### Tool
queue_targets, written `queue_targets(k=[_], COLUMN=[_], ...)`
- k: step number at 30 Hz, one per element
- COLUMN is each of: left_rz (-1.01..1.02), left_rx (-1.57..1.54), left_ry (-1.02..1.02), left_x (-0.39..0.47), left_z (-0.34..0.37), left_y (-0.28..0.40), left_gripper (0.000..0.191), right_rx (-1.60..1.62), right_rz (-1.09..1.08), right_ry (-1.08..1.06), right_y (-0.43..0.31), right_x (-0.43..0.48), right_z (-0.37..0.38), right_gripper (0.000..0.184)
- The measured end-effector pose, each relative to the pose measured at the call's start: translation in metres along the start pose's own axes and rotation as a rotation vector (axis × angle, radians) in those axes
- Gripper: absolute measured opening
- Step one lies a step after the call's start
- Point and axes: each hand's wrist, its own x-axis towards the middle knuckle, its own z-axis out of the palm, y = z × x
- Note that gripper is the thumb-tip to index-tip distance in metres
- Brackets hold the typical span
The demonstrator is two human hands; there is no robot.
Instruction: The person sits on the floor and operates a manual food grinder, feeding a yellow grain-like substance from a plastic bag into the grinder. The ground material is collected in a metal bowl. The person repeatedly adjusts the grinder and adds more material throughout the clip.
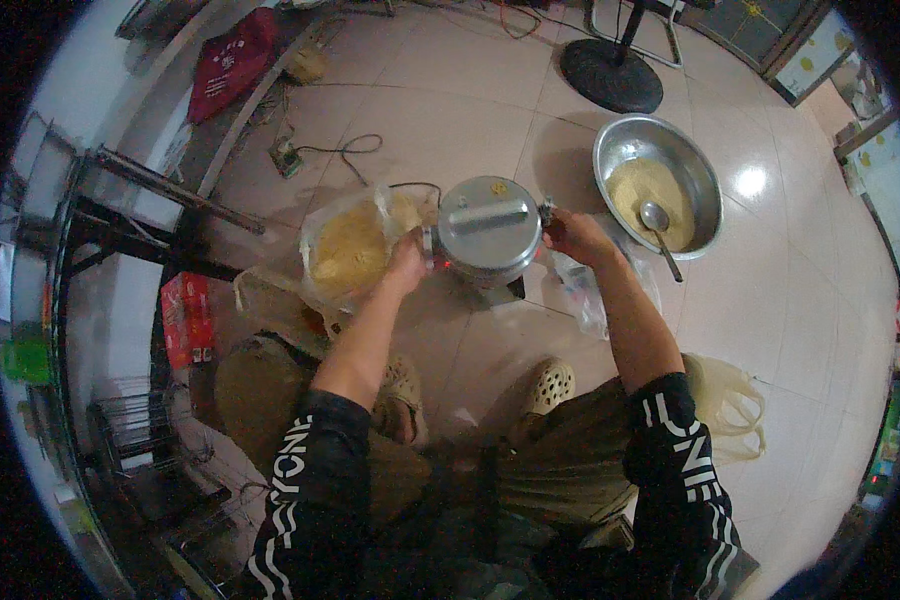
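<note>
Between my hands is a round metal grinder point(489, 225), probably electric, with a bar handle across its lid and a cord running off to the left. My left hand point(409, 259) grips the fitting on its left side, near a small red light. On the opposite side, the fingers of my right hand point(579, 236) are closed around the clamp point(547, 211). A clear plastic bag point(349, 251) of yellowish coarse material lies beside my left hand. To the right, a steel basin point(709, 154) contains pale yellow powder point(649, 187) and a metal spoon point(655, 216).
Under my right forearm is a crumpled clear plastic bag point(589, 304). A yellowish carrier bag point(727, 409) rests by my right leg. A power socket point(286, 157) with its cord lies on the tiled floor point(450, 112). A red box point(187, 319) and metal frame point(180, 187) stand left; a round black base point(611, 75) is ahead.
</note>
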Motion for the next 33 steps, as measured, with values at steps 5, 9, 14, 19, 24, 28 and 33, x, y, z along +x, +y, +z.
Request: queue_targets(k=[5,9,14,19,24,28,33], left_rz=[0.171,0.134,0.058,0.052,0.083,0.048,0.003], left_rx=[0.109,0.121,-0.043,-0.141,-0.23,-0.181,-0.275], left_ry=[0.019,0.081,0.003,0.033,0.019,0.047,0.034], left_x=[0.046,0.052,0.075,0.086,0.094,0.112,0.113], left_z=[-0.01,0.018,0.011,0.015,0.012,-0.002,0.003], left_y=[-0.007,0.002,-0.011,-0.023,-0.033,-0.041,-0.044], left_gripper=[0.029,0.034,0.03,0.016,0.014,0.013,0.014], right_rx=[0.055,0.037,0.035,0.118,0.076,0.111,0.084], right_rz=[-0.027,-0.113,-0.058,-0.013,0.035,-0.006,0.011], right_ry=[0.282,0.274,0.326,0.348,0.403,0.415,0.395], right_y=[-0.018,-0.008,-0.001,0.003,0.0,0.002,0.004], right_x=[0.016,0.028,0.044,0.053,0.054,0.055,0.052], right_z=[0.027,0.024,0.026,0.031,0.034,0.038,0.029], right_gripper=[0.034,0.05,0.052,0.048,0.049,0.051,0.049])
